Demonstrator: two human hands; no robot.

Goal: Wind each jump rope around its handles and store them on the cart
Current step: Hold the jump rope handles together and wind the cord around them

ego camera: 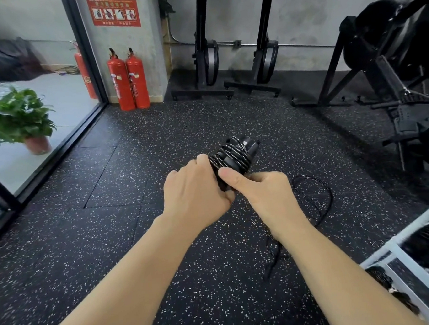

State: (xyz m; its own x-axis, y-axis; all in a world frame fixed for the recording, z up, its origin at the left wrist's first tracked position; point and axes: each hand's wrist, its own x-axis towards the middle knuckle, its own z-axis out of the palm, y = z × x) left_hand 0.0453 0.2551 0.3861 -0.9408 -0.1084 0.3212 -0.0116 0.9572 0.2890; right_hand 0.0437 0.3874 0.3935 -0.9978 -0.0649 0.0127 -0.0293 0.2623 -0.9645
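Note:
A black jump rope bundle (235, 153), its cord coiled round the two handles, sticks out from between both hands at the centre of the view. My left hand (195, 190) grips the near end of the handles from the left. My right hand (257, 187) holds the bundle from the right, thumb pressed against the wound cord. Another black jump rope (312, 202) lies loose on the speckled floor to the right. The white cart (397, 247) shows at the lower right corner, with dark wound ropes on its shelves.
Two red fire extinguishers (128, 80) stand against a pillar at the back left. A potted plant (17, 118) sits behind the glass wall on the left. Black exercise machines (262, 48) line the back wall, and a larger machine (390, 78) stands at the right.

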